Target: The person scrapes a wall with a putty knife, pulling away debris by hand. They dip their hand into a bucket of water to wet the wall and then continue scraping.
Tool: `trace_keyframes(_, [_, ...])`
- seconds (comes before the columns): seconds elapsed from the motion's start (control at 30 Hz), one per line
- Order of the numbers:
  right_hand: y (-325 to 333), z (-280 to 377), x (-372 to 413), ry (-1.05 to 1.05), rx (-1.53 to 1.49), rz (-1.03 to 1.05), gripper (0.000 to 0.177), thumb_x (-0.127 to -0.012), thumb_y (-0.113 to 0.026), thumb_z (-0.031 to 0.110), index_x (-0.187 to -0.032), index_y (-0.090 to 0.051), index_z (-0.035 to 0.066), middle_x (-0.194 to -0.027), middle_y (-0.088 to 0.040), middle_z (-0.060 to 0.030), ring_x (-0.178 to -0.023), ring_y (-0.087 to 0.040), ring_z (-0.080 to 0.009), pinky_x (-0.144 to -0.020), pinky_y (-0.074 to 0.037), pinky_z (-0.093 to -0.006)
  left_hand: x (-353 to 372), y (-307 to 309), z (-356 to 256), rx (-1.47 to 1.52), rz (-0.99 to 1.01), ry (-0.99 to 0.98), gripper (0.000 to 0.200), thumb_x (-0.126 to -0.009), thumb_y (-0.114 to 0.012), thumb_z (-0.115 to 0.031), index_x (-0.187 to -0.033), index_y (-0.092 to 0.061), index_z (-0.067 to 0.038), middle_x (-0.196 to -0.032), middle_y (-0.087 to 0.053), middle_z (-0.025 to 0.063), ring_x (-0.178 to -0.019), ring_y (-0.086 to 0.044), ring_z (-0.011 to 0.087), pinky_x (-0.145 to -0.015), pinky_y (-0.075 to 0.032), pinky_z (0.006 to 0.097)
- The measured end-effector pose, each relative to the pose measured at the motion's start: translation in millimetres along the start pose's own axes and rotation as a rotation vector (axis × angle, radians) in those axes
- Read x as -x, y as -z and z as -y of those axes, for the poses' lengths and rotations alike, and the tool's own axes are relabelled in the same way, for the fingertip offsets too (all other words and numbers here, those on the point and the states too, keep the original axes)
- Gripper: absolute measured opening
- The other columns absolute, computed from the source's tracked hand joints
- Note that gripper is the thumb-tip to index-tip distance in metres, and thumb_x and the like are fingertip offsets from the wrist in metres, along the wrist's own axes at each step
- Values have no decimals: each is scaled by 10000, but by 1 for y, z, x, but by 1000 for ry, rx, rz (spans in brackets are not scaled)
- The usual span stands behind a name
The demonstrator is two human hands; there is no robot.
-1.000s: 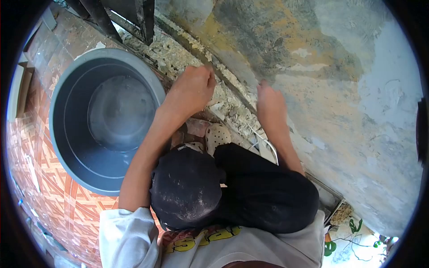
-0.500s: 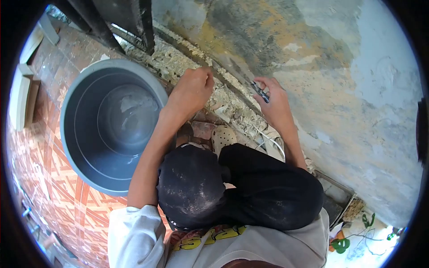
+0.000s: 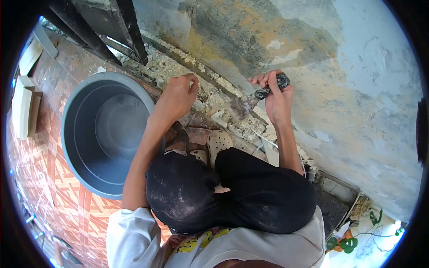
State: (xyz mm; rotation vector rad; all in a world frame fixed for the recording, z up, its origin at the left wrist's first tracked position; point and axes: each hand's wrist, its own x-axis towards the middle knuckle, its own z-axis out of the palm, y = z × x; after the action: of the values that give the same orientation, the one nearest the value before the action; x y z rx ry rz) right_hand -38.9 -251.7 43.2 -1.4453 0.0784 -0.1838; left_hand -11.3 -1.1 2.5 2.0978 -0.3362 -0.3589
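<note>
1. The grey tub (image 3: 82, 129) is resting on the patterned floor (image 3: 82, 205), serving as landmark.
2. Your right hand (image 3: 280, 100), well to the right of the tub, is holding a hand tool (image 3: 262, 93); its fingers are wrapping the dark handle, while the blurred far end is pointing back toward the tub.
3. Your left hand (image 3: 176, 98), just right of the tub's rim, is curling its fingers narrowly; whether they are enclosing anything, one cannot tell.
4. Step in hand: you are apparently handling the tool over the broken masonry (image 3: 167, 66) right of the tub; contact is not showing clearly.
5. Any next stroke would be calling for a firm handle grip, with your left hand lying clear.
</note>
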Motion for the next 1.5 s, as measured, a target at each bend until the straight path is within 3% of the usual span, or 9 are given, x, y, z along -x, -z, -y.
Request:
trace_keyframes(0.17, [6, 7, -18, -197, -288, 190, 307, -952, -528, 105, -661, -443, 52, -562, -332, 6, -566, -369, -142, -634, -386, -339, 1, 1, -5, 1, -14, 34, 206, -888, -534, -99, -1005, -616, 48, -640, -581, 232, -584, -579, 348, -618, -437, 434])
trace_keyframes(0.27, [-3, 3, -11, -11, -233, 87, 408, -957, -514, 117, -578, -375, 64, -508, -302, 8, -491, -331, -137, -550, -378, -338, 2, 0, -5, 34, -21, 28, 203, -889, -525, -95, -1006, -613, 46, -649, -574, 236, -597, -573, 362, -624, -435, 434])
trace_keyframes(0.4, [-12, -7, 2, 534, 432, 110, 269, -862, -551, 2, -603, -550, -67, -553, -563, -94, -440, -516, -188, -456, -432, -280, 4, 3, -9, 62, -18, 50, 201, -889, -524, -90, -1014, -605, 44, -658, -572, 237, -613, -564, 384, -629, -434, 434])
trace_keyframes(0.5, [-17, -30, -7, 848, 579, 95, 204, -840, -565, -12, -653, -596, -88, -543, -570, -101, -441, -545, -214, -494, -474, -285, 3, 7, -11, 60, -2, 95, 197, -888, -525, -81, -1020, -602, 43, -663, -571, 238, -624, -562, 394, -632, -434, 435])
trace_keyframes(0.6, [-8, -52, -19, 586, 744, 194, 147, -808, -567, -31, -686, -623, -91, -563, -605, -121, -496, -609, -256, -602, -536, -317, 3, 5, -13, 78, 11, 122, 195, -889, -527, -76, -1025, -602, 41, -668, -573, 239, -629, -565, 395, -633, -433, 436])
trace_keyframes(0.73, [-26, -55, -7, 940, 693, 156, 149, -804, -572, -28, -669, -612, -80, -597, -636, -137, -525, -640, -259, -568, -539, -359, 2, 7, -14, 101, 23, 149, 199, -888, -536, -78, -1037, -601, 37, -674, -579, 238, -636, -574, 393, -636, -434, 434])
trace_keyframes(1.0, [-15, -69, -13, 766, 860, 286, 125, -787, -531, -34, -664, -545, -46, -593, -564, -144, -512, -578, -285, -552, -516, -361, 1, 7, -18, 71, 43, 159, 211, -886, -544, -93, -1050, -599, 29, -694, -590, 231, -679, -589, 384, -660, -441, 427])
trace_keyframes(1.13, [-28, -73, -12, 930, 526, 185, 233, -813, -507, -63, -585, -465, -40, -501, -434, -105, -379, -424, -240, -413, -425, -319, 1, 7, -17, 44, 25, 151, 218, -884, -544, -93, -1055, -595, 33, -689, -591, 221, -676, -592, 371, -660, -442, 424])
trace_keyframes(1.5, [-22, -82, -26, 922, 711, 281, 140, -795, -536, -56, -667, -586, -86, -531, -534, -113, -418, -533, -252, -434, -465, -327, 1, 4, -14, -8, 13, 116, 221, -895, -529, -94, -1063, -597, 33, -663, -594, 196, -659, -594, 352, -668, -446, 418])
